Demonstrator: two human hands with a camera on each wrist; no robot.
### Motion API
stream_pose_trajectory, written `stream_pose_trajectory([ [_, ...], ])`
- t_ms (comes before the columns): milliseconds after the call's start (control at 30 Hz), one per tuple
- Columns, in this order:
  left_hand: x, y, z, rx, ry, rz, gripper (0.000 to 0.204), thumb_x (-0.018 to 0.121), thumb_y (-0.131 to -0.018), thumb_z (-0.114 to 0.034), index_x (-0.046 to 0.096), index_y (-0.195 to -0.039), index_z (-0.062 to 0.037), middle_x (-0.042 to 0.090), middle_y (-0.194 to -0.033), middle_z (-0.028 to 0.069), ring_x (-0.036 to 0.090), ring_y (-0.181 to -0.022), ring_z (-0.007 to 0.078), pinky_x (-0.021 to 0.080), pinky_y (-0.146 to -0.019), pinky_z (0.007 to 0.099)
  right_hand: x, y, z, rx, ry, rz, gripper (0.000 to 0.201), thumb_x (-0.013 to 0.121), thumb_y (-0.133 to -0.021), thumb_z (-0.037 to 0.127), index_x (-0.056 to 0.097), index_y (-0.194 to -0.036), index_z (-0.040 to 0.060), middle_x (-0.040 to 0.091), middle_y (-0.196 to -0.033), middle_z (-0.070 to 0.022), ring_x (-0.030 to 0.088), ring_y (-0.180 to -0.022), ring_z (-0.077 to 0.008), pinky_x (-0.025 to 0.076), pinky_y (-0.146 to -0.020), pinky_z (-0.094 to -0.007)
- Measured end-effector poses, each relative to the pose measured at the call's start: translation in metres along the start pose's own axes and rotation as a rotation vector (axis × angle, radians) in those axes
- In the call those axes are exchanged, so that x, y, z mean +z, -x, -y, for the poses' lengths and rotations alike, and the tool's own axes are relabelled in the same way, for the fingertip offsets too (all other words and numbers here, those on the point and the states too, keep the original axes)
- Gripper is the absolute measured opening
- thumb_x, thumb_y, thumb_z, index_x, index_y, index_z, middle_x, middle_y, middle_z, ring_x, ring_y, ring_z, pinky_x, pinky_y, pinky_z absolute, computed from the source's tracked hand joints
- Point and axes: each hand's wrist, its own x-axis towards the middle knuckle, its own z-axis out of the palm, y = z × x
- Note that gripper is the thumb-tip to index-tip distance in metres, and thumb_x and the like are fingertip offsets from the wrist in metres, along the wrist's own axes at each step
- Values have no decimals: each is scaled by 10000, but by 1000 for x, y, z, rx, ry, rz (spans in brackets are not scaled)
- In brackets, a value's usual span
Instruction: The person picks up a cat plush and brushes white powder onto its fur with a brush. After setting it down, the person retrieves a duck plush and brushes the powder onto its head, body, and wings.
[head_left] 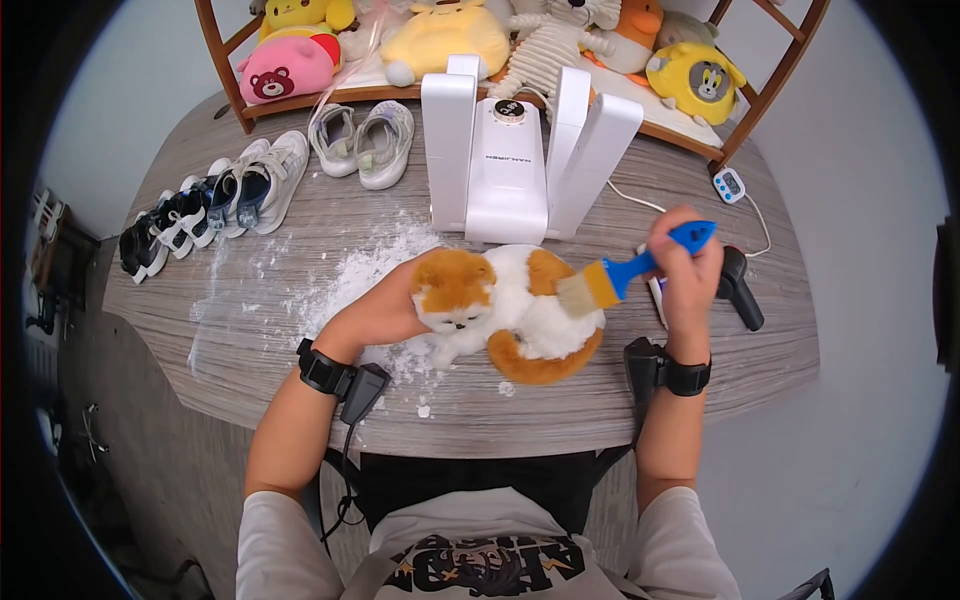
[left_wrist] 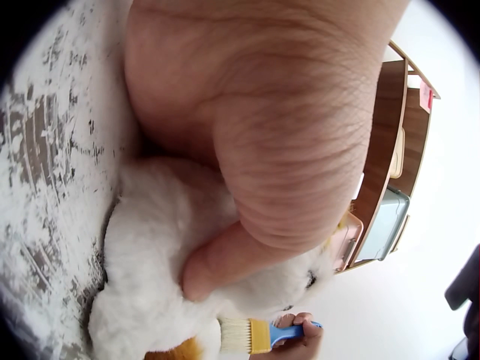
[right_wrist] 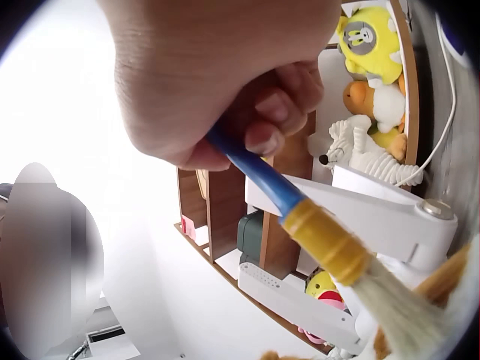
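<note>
An orange and white plush cat (head_left: pixel 515 310) lies on the table, its head toward the left and its orange tail curled at the front. My left hand (head_left: pixel 392 300) grips it around the head and neck; in the left wrist view the thumb (left_wrist: pixel 217 262) presses into the white fur. With my right hand (head_left: pixel 688 265) I hold a flat brush (head_left: pixel 630 272) by its blue handle, fingers curled round it. Its pale bristles (head_left: pixel 577 296) touch the fur on the cat's back. White powder (head_left: pixel 375 275) is spread over the table beside and under the cat's head.
Behind the cat stands a white shoe dryer (head_left: pixel 505 170) with upright arms. Several pairs of shoes (head_left: pixel 270 185) line the back left. A dark handheld device (head_left: pixel 740 290) lies to the right, with a small timer (head_left: pixel 729 186) farther back. Plush toys (head_left: pixel 445 45) fill a wooden shelf behind.
</note>
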Motion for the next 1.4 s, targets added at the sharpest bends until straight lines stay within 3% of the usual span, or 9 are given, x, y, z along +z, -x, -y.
stream_pose_trajectory([
  [200, 1, -2, 6, 25, 29, 5, 639, 808, -765, -86, 505, -1324, -39, 623, -1254, 85, 595, -1154, 180, 461, -1013, 340, 12, 5, 7, 156, -125, 110, 58, 622, -878, 105, 603, -896, 53, 573, -802, 1, 576, -674, -78, 471, -551, -202],
  [267, 0, -2, 3, 48, 29, 14, 644, 811, -763, -85, 503, -1326, -39, 620, -1259, 86, 592, -1160, 180, 459, -1015, 341, 13, 1, 8, 93, 199, 267, 51, 610, -879, 93, 599, -901, 48, 571, -807, 3, 568, -675, -75, 480, -576, -209],
  [467, 1, -2, 7, 39, 35, 17, 661, 819, -749, -77, 501, -1328, -37, 614, -1269, 92, 584, -1175, 179, 454, -1023, 340, 9, 1, 13, 65, 14, 15, 41, 585, -874, 79, 585, -875, 38, 543, -748, 10, 514, -655, -77, 409, -554, -213],
  [533, 2, -3, 7, 33, 44, 15, 664, 820, -748, -75, 500, -1328, -37, 615, -1268, 92, 584, -1174, 181, 453, -1023, 340, 18, 2, 15, -4, 80, 233, 55, 571, -878, 72, 581, -855, 22, 547, -751, 0, 494, -647, -78, 403, -572, -220],
  [667, -1, 0, 5, 38, 23, 11, 647, 815, -758, -81, 507, -1324, -35, 619, -1263, 89, 587, -1172, 183, 452, -1024, 339, -5, -4, 8, -149, 301, -33, 76, 595, -871, 79, 581, -832, 15, 553, -755, -5, 482, -632, -81, 400, -582, -225],
  [833, 1, -3, 2, 45, 38, 19, 638, 813, -758, -82, 515, -1320, -36, 620, -1262, 90, 592, -1167, 185, 456, -1021, 339, 16, 3, 22, 66, 7, 193, 80, 601, -888, 102, 581, -867, 27, 554, -738, 0, 507, -654, -65, 436, -592, -234],
  [1133, 1, -2, 2, 59, -22, 15, 653, 810, -759, -75, 499, -1331, -31, 619, -1265, 92, 592, -1172, 186, 459, -1019, 341, 7, 0, 10, 13, -90, -38, 65, 549, -865, 85, 580, -836, 35, 533, -730, 13, 480, -638, -79, 400, -577, -223],
  [1200, 1, -2, 4, 49, 6, 14, 660, 813, -755, -73, 497, -1333, -31, 619, -1266, 93, 592, -1174, 187, 460, -1018, 341, 18, 2, 12, 14, 146, 207, 65, 538, -852, 69, 586, -833, 29, 528, -733, 11, 465, -639, -78, 391, -580, -223],
  [1400, 0, -1, 2, 56, -21, 9, 666, 816, -753, -81, 498, -1337, -45, 618, -1264, 88, 590, -1177, 189, 455, -1023, 345, -3, -3, 7, -98, 133, -139, 65, 581, -864, 90, 583, -836, 31, 526, -730, 21, 466, -647, -64, 388, -589, -217],
])
